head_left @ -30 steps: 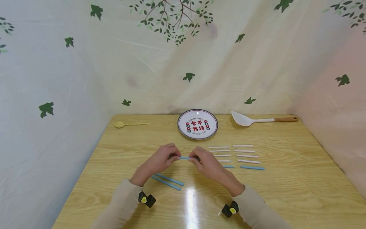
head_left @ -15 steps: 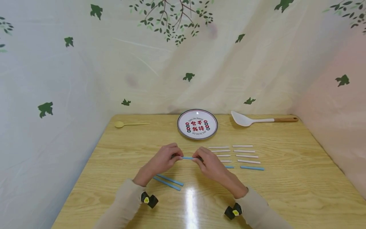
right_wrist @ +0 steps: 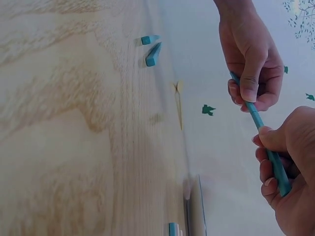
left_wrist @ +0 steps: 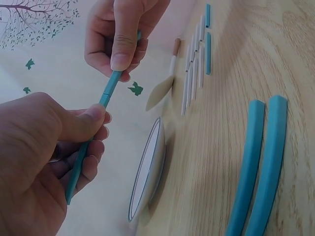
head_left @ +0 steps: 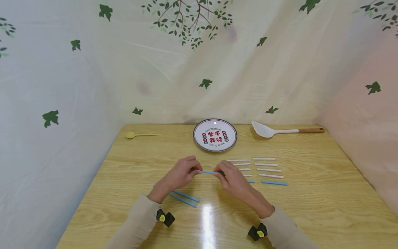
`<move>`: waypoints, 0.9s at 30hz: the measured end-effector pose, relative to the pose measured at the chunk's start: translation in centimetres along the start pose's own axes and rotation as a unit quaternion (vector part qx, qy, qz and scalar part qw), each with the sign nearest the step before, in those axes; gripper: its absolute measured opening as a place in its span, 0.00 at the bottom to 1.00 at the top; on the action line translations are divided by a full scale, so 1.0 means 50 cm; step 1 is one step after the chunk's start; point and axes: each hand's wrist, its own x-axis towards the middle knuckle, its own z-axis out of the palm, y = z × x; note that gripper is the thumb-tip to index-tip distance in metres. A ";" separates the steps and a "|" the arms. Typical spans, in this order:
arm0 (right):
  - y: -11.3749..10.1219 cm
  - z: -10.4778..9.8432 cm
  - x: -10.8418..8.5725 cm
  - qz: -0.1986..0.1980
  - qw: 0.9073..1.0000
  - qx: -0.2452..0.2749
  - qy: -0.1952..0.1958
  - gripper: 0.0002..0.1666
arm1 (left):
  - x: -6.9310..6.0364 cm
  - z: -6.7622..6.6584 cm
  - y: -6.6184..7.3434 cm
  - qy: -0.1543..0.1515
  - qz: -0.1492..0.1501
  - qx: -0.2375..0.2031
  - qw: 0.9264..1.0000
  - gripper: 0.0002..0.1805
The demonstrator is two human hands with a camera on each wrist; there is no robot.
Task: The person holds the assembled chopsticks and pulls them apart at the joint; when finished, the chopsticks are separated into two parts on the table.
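Between both hands, held above the table, is a thin blue chopstick [head_left: 207, 172], with a seam across it in the left wrist view [left_wrist: 110, 84]. My left hand [head_left: 181, 173] pinches one end between thumb and curled fingers; my right hand [head_left: 234, 178] grips the other end the same way. The two grips are a short gap apart. Two longer blue chopsticks [head_left: 183, 200] lie near my left wrist, partly covered by it in the head view. Beyond my right hand lie several short white sticks [head_left: 268, 169] in two columns, with short blue sticks [head_left: 274, 182] at their near end.
A white plate [head_left: 215, 147] with red characters stands at the table's back. To its left lies a yellow spoon [head_left: 130, 135]; to its right, a white spatula with a wooden handle [head_left: 311, 130]. Pale patterned cloth [head_left: 174, 93] rises behind the wooden table [head_left: 326, 193].
Both hands have drifted slightly to the right, carrying the blue chopstick with them. Their grips stay about as they were, and the things on the table have not moved.
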 end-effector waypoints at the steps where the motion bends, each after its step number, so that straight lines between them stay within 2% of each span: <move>1: 0.001 -0.001 -0.001 -0.003 1.000 0.000 0.002 0.03 | 0.000 0.000 0.001 0.003 0.002 0.001 1.000 0.03; 15: 0.004 -0.013 -0.010 0.000 1.000 -0.004 0.007 0.02 | 0.004 0.006 0.012 0.017 0.005 -0.005 1.000 0.04; 27: 0.010 -0.019 -0.020 -0.038 0.999 -0.015 0.024 0.04 | -0.001 0.009 0.020 0.021 0.002 -0.007 1.000 0.04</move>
